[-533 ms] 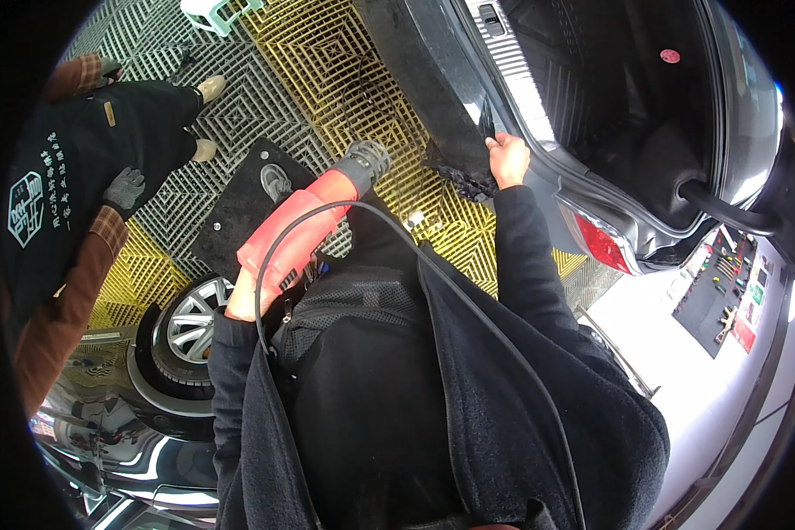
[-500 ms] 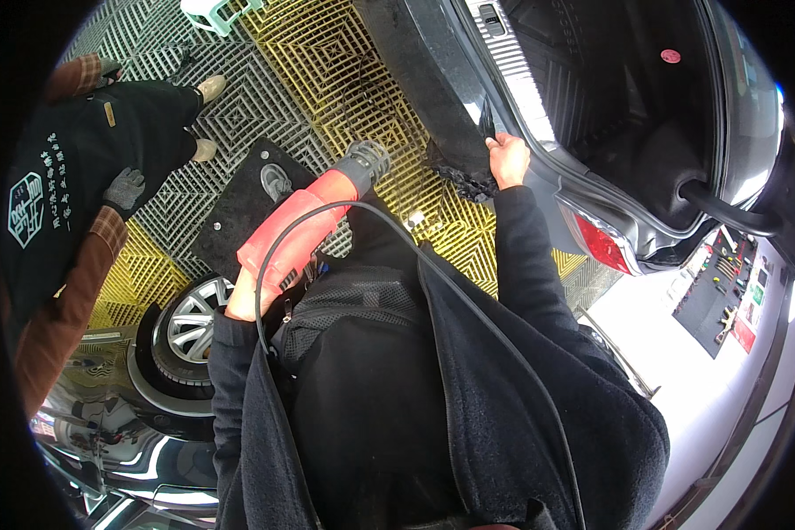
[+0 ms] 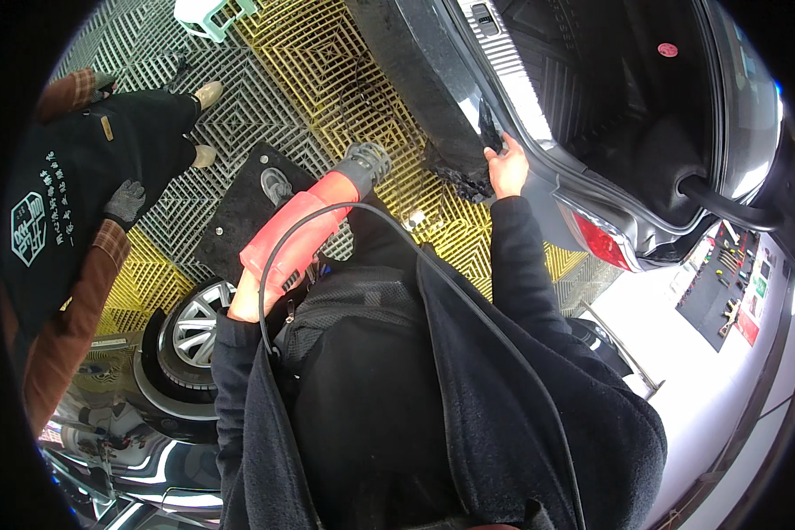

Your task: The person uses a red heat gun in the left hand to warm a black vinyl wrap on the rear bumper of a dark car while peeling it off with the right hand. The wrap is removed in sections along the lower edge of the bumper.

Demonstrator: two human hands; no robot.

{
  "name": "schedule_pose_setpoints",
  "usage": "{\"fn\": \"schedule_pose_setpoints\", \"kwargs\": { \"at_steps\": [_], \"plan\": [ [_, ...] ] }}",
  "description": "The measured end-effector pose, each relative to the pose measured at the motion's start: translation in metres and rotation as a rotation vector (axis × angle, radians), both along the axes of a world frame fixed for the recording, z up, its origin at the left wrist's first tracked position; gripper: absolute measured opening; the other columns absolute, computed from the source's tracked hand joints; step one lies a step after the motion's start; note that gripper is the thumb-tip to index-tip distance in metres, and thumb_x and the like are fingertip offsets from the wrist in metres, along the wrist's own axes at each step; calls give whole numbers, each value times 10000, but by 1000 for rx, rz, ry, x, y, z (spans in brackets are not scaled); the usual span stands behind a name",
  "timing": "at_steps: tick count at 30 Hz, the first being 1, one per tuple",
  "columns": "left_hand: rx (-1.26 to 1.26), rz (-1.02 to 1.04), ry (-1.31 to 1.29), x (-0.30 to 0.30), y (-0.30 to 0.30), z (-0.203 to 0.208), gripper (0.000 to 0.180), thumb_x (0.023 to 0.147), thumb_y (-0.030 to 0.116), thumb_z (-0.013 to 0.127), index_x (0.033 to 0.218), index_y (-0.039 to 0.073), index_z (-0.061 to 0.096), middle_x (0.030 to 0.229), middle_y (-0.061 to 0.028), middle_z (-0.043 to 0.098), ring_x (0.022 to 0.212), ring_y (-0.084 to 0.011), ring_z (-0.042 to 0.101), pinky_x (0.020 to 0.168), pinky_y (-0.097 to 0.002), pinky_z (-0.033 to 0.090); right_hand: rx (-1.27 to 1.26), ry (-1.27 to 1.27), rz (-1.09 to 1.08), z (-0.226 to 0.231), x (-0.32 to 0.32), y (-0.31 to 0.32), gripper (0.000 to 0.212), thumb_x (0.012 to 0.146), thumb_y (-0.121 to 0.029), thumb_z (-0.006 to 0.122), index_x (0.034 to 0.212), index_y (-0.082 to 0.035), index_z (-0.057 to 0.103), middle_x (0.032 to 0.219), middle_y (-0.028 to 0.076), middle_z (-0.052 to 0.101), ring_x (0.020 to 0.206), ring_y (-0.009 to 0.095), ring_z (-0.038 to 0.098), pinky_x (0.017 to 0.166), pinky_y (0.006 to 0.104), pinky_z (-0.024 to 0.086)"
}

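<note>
My left hand (image 3: 247,303) is closed around the rear of a red heat gun (image 3: 293,228), whose dark nozzle end points up and right toward the bumper. A black cord loops from the gun across my front. At the car's rear bumper (image 3: 420,79), my right hand (image 3: 508,170) has its thumb and index finger apart. A strip of dark film (image 3: 488,124) reaches the gap between them, apparently touching the fingers. Crumpled black film (image 3: 466,184) hangs from the bumper's near end, just left of that hand.
An open car trunk (image 3: 627,97) lies at the right, above a red tail light (image 3: 601,240). A co-worker in a black apron (image 3: 88,177) stands left, wearing a grey glove (image 3: 127,201). Below are a car wheel (image 3: 194,336) and a black mat (image 3: 230,212); a stool (image 3: 210,16) stands far off.
My right thumb and index finger have spread from a pinch on the film strip. My left hand and the heat gun stay nearly in place; the view has shifted slightly.
</note>
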State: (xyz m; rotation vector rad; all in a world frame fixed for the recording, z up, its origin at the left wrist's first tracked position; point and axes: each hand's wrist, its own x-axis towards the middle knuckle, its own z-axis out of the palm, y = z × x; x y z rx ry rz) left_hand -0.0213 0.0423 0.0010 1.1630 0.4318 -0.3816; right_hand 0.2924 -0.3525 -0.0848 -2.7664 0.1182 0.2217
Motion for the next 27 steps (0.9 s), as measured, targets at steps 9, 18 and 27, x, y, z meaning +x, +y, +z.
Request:
{"fn": "schedule_pose_setpoints", "kwargs": {
  "at_steps": [9,18,27],
  "plan": [
    [-194,81,168,-8,7,-4,452,981,225,688,1377,38,573,1286,-69,657,1121,-153,649,868,-292,541,-354,-97,21,-10,-24,21,232,882,-178,688,1070,-62,760,1033,163,750,956,350,721,881,432,559],
    [-104,20,98,-21,19,-11,446,966,216,695,1355,25,587,1294,-71,654,1121,-165,647,897,-314,535,-338,-38,31,-1,-15,14,231,869,-209,715,1041,-70,780,973,198,743,922,378,723,859,454,555],
    [-20,-32,33,-25,29,-17,439,964,203,689,1350,19,588,1293,-72,654,1118,-173,648,907,-322,531,-281,-23,-6,3,-14,17,258,837,-231,763,1031,-63,781,969,208,739,929,381,721,854,444,556]
  ]
}}
